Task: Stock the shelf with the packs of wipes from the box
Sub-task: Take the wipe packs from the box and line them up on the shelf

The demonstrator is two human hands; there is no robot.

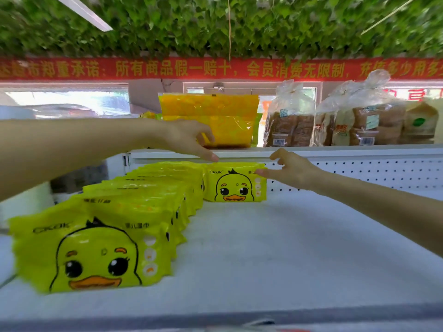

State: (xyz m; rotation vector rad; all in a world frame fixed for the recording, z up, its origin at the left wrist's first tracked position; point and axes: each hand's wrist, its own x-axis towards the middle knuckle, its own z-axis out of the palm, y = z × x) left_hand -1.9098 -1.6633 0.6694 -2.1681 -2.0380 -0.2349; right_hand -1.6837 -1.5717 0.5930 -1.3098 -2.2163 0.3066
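A white shelf (275, 248) holds yellow duck-faced packs of wipes. A row of packs (134, 212) stands on edge, one behind the other, running from the front left toward the back. One more pack (236, 184) stands upright to the right of the row's far end, near the pegboard back panel (359, 173), face forward. The left hand (187, 137) reaches over from the left, fingers spread and relaxed, its longest fingertip at the top left corner of that pack; whether it touches or is just above cannot be told. The right hand (291, 171) comes in from the right: one straight digit touches the pack's upper right corner, the others are loosely curled and grip nothing. On the shelf above (335, 150) an orange-yellow bag (211, 118) stands behind the left hand. Beside it to the right are tied clear plastic bags (291, 118) holding sliced bread loaves. A red banner (215, 68) hangs behind, under leafy greenery (263, 25).
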